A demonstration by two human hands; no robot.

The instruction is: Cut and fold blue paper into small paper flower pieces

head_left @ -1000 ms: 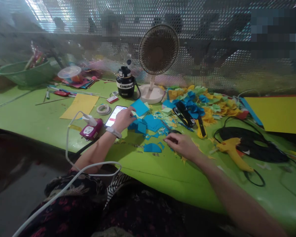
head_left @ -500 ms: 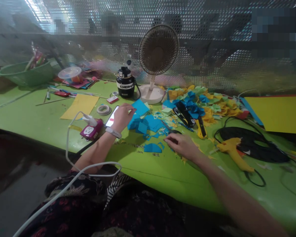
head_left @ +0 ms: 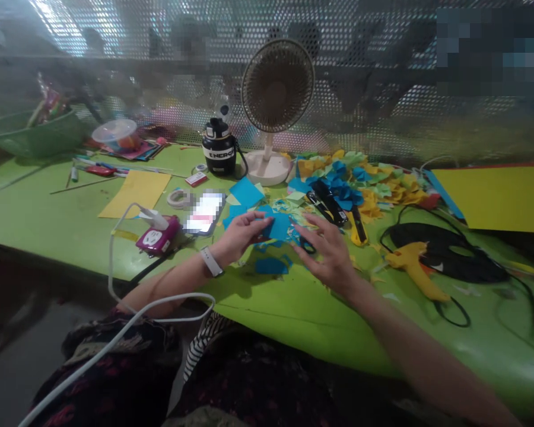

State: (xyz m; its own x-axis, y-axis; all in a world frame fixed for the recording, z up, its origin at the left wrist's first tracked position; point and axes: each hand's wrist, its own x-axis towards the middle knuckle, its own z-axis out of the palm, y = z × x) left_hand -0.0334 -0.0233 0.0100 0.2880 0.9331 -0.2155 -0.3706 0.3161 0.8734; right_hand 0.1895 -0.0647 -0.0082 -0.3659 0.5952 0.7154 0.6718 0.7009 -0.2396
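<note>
My left hand (head_left: 241,235) pinches a piece of blue paper (head_left: 279,227) a little above the green table (head_left: 293,302). My right hand (head_left: 328,254) sits just right of that paper, fingers spread and holding nothing. Beneath its fingertips lie black-handled scissors (head_left: 308,247), partly hidden. A cut blue paper shape (head_left: 271,266) lies below my hands, and a blue paper square (head_left: 247,192) lies farther up. Left of my left hand rests a smartphone (head_left: 204,212) with a blurred screen. A white band circles my left wrist.
Coloured paper scraps (head_left: 356,184) and black staplers (head_left: 327,201) pile up behind my hands. A hot glue gun (head_left: 416,267) and coiled black cable (head_left: 440,237) lie right; a pink socket adapter (head_left: 153,236) with white cord lies left. A fan (head_left: 276,86) stands behind.
My left hand has moved right off the phone and now pinches blue paper. My right hand has lifted slightly, its fingers spreading. The view has shifted a little.
</note>
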